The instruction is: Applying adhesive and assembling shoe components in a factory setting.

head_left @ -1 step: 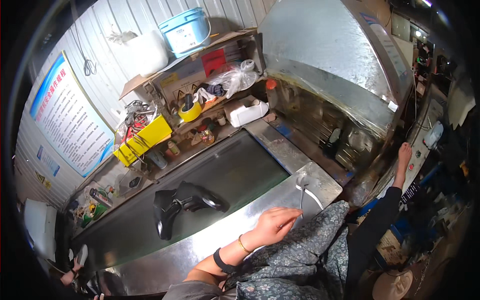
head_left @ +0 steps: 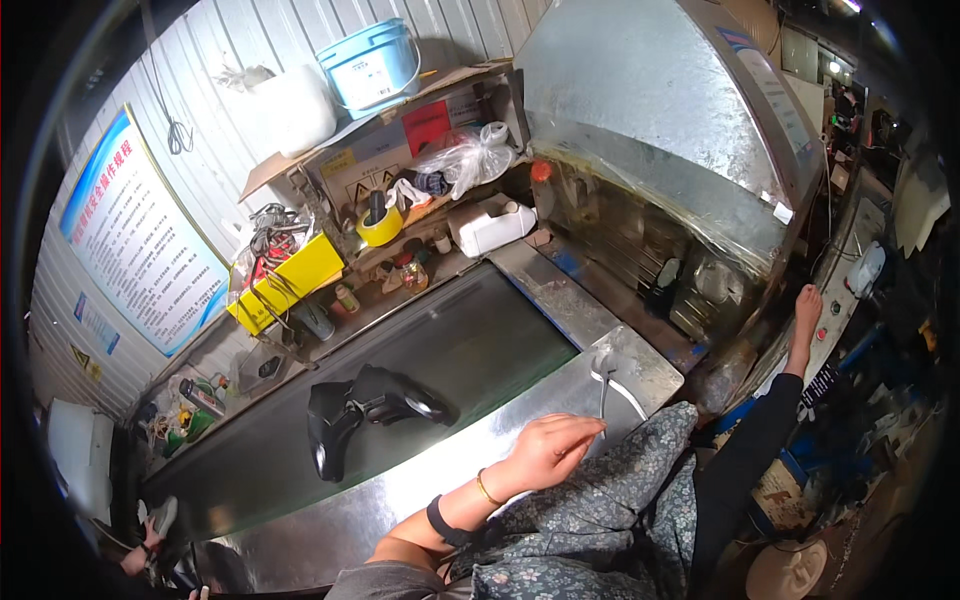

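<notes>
My left hand (head_left: 553, 452), with a dark band and a thin bracelet at the wrist, is over the metal edge (head_left: 480, 445) in front of a dark conveyor belt (head_left: 470, 330). Its fingers stretch to the right, loosely together, their tips beside a thin grey rod (head_left: 604, 395) with a white cord (head_left: 628, 393). No held object shows in it. Far to the right, my right hand (head_left: 807, 305) rests at a grey control panel (head_left: 836, 310), close to its buttons, fingers extended. Two black shoes (head_left: 335, 425) lie on the belt, one turned across the other.
Behind the belt, a cluttered shelf carries a yellow box (head_left: 290, 283), yellow tape (head_left: 379, 228), a white jug (head_left: 495, 225) and a blue bucket (head_left: 368, 65). A large metal hood (head_left: 640, 90) stands at the back right. Another person's hand (head_left: 150, 537) is by a pale object at lower left.
At the lower left, the other person's hand and the pale object by it have shifted slightly. My two hands stay where they were.
</notes>
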{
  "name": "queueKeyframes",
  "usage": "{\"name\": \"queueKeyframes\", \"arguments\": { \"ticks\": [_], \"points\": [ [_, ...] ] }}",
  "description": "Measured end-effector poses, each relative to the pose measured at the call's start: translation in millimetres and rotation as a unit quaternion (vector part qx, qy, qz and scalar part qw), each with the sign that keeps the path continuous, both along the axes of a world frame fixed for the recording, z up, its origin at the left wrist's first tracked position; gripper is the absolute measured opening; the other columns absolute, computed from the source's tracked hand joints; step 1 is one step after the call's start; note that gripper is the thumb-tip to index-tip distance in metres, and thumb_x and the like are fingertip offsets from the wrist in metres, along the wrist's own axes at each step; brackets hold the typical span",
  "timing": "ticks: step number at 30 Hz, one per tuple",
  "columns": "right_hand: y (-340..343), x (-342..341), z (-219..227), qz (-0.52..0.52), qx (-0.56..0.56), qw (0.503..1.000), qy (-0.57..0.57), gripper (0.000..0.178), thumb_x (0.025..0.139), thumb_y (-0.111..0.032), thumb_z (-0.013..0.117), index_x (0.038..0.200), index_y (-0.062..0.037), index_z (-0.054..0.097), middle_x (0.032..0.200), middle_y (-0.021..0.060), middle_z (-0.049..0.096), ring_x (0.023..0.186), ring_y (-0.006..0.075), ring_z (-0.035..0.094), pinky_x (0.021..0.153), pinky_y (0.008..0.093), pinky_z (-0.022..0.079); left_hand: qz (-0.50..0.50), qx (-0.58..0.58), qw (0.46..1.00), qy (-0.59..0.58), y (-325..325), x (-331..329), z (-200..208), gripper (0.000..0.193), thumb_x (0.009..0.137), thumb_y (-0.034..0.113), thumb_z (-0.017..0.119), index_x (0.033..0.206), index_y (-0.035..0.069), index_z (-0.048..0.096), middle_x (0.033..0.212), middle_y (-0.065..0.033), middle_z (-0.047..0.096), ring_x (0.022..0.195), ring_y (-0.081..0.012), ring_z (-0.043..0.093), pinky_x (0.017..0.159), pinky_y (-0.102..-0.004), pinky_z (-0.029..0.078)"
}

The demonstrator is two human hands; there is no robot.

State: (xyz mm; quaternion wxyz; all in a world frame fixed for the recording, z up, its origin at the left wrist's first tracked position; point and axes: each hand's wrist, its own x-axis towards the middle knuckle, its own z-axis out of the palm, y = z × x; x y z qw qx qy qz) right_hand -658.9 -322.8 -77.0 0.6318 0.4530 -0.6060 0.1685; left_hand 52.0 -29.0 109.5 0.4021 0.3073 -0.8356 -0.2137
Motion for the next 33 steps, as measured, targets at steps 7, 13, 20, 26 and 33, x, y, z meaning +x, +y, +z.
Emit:
{"name": "queueKeyframes", "arguments": {
  "ticks": [7,13,20,26,33],
  "points": [
    [6,21,7,0.052,0.027,0.998,-0.022,0.015,0.089,-0.008,0.057,0.102,-0.0009,0.054,0.097,0.0167,0.065,0.088,0.0306,0.063,0.076,0.0398,0.052,-0.042,-0.035,0.998,-0.004,8,-21,11,0.028,0.080,-0.003,0.060,0.107,0.002,0.066,0.102,-0.0123,0.070,0.088,-0.0287,0.068,0.077,-0.0372,0.053],
    [17,22,23,-0.013,0.058,0.997,-0.043,0.015,0.088,-0.007,0.053,0.102,-0.0025,0.055,0.091,0.0112,0.063,0.083,0.0253,0.062,0.072,0.0366,0.050,-0.087,-0.052,0.995,0.011,9,-25,9,0.032,0.077,-0.003,0.061,0.107,0.002,0.066,0.098,-0.0125,0.069,0.084,-0.0291,0.067,0.074,-0.0373,0.053],
    [30,22,24,-0.027,0.066,0.994,-0.078,0.011,0.087,-0.008,0.054,0.097,-0.0040,0.055,0.089,0.0103,0.060,0.086,0.0250,0.061,0.070,0.0366,0.050,-0.099,-0.006,0.995,-0.032,13,-26,5,0.031,0.077,-0.002,0.060,0.108,0.002,0.067,0.091,-0.0133,0.068,0.081,-0.0295,0.065,0.073,-0.0375,0.052],
    [9,44,38,0.032,0.098,0.976,-0.193,0.012,0.088,-0.010,0.049,0.085,-0.0036,0.059,0.080,0.0123,0.062,0.074,0.0284,0.061,0.066,0.0398,0.050,-0.109,-0.008,0.994,-0.011,28,-37,0,0.028,0.081,0.000,0.061,0.109,0.002,0.067,0.092,-0.0131,0.069,0.082,-0.0290,0.067,0.074,-0.0364,0.053],
    [49,64,47,0.034,0.136,0.950,-0.280,0.020,0.083,-0.014,0.049,0.074,-0.0041,0.065,0.074,0.0165,0.064,0.066,0.0306,0.065,0.059,0.0434,0.053,-0.099,-0.219,0.958,0.156,24,-4,164,0.039,0.081,0.012,0.063,0.119,0.005,0.059,0.108,-0.0195,0.066,0.097,-0.0289,0.065,0.078,-0.0380,0.054]
  ]
}}
